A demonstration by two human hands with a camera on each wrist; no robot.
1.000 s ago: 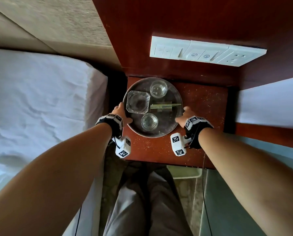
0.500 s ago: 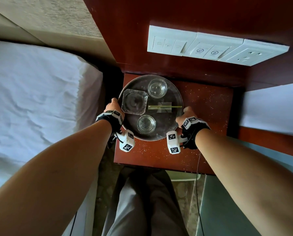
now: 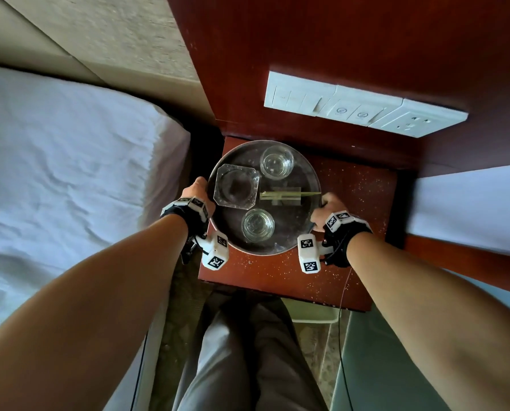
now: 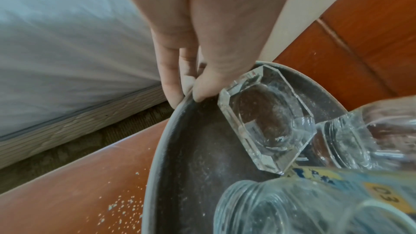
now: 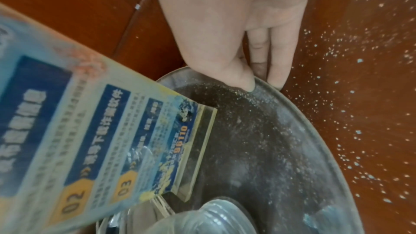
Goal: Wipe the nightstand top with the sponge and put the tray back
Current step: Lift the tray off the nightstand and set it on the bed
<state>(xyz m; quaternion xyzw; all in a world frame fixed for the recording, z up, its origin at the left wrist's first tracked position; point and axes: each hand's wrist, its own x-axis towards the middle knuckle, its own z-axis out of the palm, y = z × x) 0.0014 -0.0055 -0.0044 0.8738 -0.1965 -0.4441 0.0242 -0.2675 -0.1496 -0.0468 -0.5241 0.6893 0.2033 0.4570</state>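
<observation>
A round grey metal tray point(image 3: 295, 235) sits at the back left of the red-brown nightstand top point(image 3: 357, 203). It carries a square glass ashtray point(image 3: 237, 186), two glasses point(image 3: 277, 162) point(image 3: 258, 225) and a printed card in a clear stand point(image 3: 283, 196). My left hand point(image 3: 196, 189) grips the tray's left rim point(image 4: 155, 149), thumb inside, fingers under. My right hand point(image 3: 326, 206) grips the right rim point(image 5: 315, 127) the same way. White crumbs point(image 5: 360, 113) speckle the wood around the tray. No sponge is in view.
A bed with a white sheet point(image 3: 70, 173) lies close on the left. A white switch panel point(image 3: 360, 109) hangs on the wooden wall behind. More white bedding point(image 3: 470, 209) is at the right. A pale bin point(image 3: 313, 314) stands on the floor under the nightstand's front edge, beside my legs.
Both hands keep their hold on the rim. The tray has edged slightly left, its rim now reaching the nightstand's left edge. My head view has shifted.
</observation>
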